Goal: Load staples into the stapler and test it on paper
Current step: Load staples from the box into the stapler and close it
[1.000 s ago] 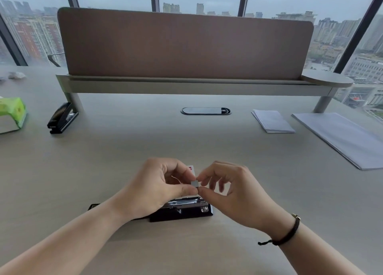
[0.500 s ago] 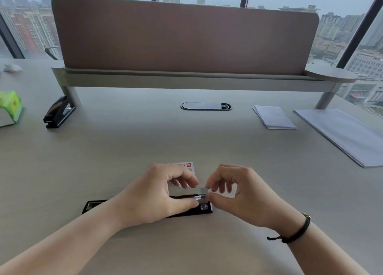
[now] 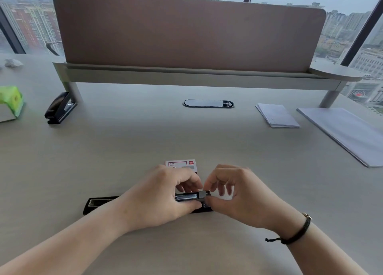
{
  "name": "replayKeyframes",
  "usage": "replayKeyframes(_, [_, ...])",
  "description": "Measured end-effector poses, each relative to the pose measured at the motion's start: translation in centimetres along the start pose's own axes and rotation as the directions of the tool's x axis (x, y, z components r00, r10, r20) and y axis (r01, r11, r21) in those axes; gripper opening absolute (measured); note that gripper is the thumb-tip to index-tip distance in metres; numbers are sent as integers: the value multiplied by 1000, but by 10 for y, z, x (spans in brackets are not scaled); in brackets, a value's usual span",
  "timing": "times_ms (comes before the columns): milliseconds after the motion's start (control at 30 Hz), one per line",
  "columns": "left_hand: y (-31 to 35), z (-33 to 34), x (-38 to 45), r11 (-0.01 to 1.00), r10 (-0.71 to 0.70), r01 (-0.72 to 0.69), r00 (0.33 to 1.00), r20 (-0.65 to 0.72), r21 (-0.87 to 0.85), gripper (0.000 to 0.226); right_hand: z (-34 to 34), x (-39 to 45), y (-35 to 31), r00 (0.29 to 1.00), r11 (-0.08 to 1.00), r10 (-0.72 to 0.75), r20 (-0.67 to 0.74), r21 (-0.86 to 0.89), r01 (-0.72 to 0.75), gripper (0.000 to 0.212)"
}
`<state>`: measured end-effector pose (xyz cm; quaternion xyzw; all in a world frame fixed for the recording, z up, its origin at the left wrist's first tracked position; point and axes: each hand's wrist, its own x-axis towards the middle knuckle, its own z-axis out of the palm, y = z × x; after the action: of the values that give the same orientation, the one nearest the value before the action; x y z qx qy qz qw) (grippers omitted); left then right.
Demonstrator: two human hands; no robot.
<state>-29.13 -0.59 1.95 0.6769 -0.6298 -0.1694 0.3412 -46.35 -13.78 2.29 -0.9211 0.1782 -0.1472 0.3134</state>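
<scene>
- Stapler (image 3: 99,204): black, opened out flat on the desk (image 3: 186,134), lying left to right near the front edge; its far left end and a stretch of the metal channel show, the middle is hidden under the left hand.
- Left hand (image 3: 157,198): rests over the stapler, fingers curled, thumb and fingertips pinching at the metal channel beside the staple strip (image 3: 202,193).
- Right hand (image 3: 238,196): fingers curled, thumb and forefinger pinching the small grey staple strip at the right end of the channel; whether the strip is seated cannot be told. A dark cord bracelet (image 3: 298,232) sits on this wrist.
- Staple box (image 3: 180,164): red and white, just behind the two hands, partly hidden by the knuckles.
- Second stapler (image 3: 60,108): black, closed, far left, by the foot of the divider.
- Green pack (image 3: 11,100): at the left edge, partly cut off.
- Small paper stack (image 3: 277,115) and large paper sheets (image 3: 344,131): far right, well apart from the hands; the large sheets reach toward the right edge.
- Divider screen (image 3: 186,30): brown panel on a grey rail, closing off the far side; an oval cable port (image 3: 208,103) lies before it.
- Open room: bare desk between hands and divider, and to both sides.
</scene>
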Motion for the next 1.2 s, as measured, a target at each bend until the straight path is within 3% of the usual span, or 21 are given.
replayKeyframes(233, [-2, 0, 0, 999, 25, -25, 1000, 4, -34, 16, 0, 1, -2, 1000, 999, -14, 6, -48, 14, 11])
replayKeyframes(767, [1, -3, 0, 982, 167, -168, 986, 22, 84, 10, 0, 1, 0, 999, 999, 18, 35, -36, -17, 10])
replayKeyframes(933, [0, -4, 0, 978, 179, -183, 983, 47, 100, 11, -1, 0, 3, 997, 995, 41, 65, -94, -35, 18])
replayKeyframes(1067, [1, -3, 0, 977, 179, -178, 984, 6, 113, 6, -5, -1, 5, 996, 995, 61, 71, -79, -55, 19])
replayKeyframes(1200, [-2, -1, 0, 969, 184, -189, 982, 48, 161, 9, -4, -1, 5, 996, 998, 56, 69, -45, -53, 17])
